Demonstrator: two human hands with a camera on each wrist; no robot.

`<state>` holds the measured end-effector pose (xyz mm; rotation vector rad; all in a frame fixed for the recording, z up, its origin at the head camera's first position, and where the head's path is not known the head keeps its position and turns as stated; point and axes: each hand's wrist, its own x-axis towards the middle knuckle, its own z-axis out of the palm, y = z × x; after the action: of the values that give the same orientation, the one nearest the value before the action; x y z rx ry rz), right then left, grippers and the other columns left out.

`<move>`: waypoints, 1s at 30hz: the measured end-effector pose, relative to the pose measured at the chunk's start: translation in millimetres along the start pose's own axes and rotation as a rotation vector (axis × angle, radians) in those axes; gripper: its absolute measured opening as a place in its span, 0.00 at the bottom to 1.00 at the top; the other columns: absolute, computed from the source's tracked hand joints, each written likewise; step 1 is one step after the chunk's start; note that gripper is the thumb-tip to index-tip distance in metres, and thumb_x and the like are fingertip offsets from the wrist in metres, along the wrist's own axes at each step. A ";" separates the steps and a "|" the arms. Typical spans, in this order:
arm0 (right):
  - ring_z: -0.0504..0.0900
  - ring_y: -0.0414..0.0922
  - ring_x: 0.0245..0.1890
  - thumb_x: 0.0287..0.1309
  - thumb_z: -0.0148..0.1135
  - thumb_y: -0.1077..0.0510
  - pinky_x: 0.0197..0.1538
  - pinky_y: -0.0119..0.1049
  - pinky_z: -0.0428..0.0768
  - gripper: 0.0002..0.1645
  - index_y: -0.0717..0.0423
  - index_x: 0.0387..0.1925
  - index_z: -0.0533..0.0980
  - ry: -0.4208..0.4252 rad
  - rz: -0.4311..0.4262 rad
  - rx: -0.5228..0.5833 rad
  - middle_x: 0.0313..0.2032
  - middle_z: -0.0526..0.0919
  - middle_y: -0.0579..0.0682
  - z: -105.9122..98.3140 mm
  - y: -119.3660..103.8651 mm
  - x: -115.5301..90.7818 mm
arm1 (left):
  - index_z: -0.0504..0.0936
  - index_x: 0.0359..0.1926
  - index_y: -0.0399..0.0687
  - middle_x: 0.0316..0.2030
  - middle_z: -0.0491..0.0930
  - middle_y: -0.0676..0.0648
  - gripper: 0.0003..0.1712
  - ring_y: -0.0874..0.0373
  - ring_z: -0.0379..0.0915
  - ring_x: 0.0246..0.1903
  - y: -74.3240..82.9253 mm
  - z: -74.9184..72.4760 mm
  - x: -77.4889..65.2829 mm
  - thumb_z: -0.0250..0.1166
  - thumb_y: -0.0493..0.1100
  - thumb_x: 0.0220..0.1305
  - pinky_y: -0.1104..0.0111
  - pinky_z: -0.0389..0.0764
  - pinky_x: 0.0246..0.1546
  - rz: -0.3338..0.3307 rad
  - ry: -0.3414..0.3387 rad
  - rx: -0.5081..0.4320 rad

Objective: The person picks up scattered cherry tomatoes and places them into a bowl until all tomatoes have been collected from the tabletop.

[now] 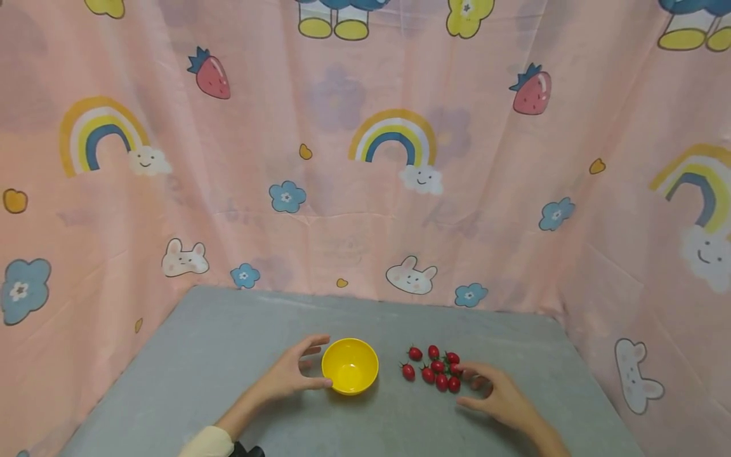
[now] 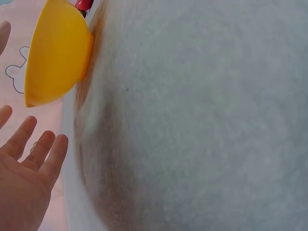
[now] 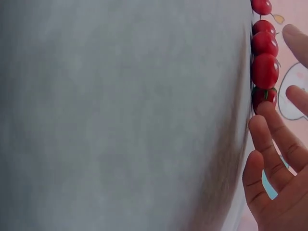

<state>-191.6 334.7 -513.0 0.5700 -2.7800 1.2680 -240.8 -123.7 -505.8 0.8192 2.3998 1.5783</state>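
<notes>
A yellow bowl (image 1: 350,366) stands upright on the grey table, with nothing seen inside it. My left hand (image 1: 294,371) is at its left side, fingers and thumb spread; in the left wrist view the fingers (image 2: 43,149) are apart from the bowl (image 2: 57,53). Several cherry tomatoes (image 1: 441,382) lie in a loose cluster to the right of the bowl, some with green stems. My right hand (image 1: 499,397) hovers at the cluster's right edge, its fingers loosely bent and holding nothing. Whether a fingertip touches a tomato (image 3: 265,71) I cannot tell.
The grey table (image 1: 240,324) reaches back to a pink curtain (image 1: 320,241) printed with rainbows, strawberries and flowers. The curtain also hangs along both sides. A cream sleeve (image 1: 208,442) and a black band (image 1: 247,450) are at my left wrist.
</notes>
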 end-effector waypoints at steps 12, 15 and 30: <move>0.80 0.46 0.35 0.49 0.81 0.51 0.37 0.37 0.81 0.30 0.58 0.52 0.82 0.007 0.089 -0.020 0.45 0.85 0.53 9.0 -3.5 5.4 | 0.65 0.72 0.36 0.68 0.66 0.33 0.46 0.32 0.64 0.65 -1.9 5.0 1.6 0.78 0.42 0.58 0.43 0.72 0.60 0.001 -0.004 -0.011; 0.80 0.44 0.34 0.50 0.81 0.52 0.36 0.36 0.80 0.27 0.58 0.51 0.83 0.007 0.106 -0.025 0.45 0.85 0.52 10.1 -3.4 7.9 | 0.66 0.72 0.37 0.68 0.67 0.35 0.46 0.34 0.64 0.65 -2.3 6.7 2.9 0.79 0.43 0.57 0.44 0.72 0.60 0.002 0.003 -0.008; 0.78 0.42 0.32 0.51 0.80 0.53 0.33 0.35 0.78 0.20 0.57 0.45 0.86 0.029 0.175 -0.013 0.41 0.85 0.48 14.1 -5.7 11.7 | 0.67 0.72 0.38 0.68 0.68 0.37 0.47 0.36 0.69 0.63 -0.8 12.2 6.0 0.79 0.45 0.57 0.47 0.75 0.58 -0.020 0.013 0.039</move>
<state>-198.8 317.3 -516.2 0.3104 -2.8648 1.2750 -241.1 -111.0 -510.7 0.7923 2.4478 1.5389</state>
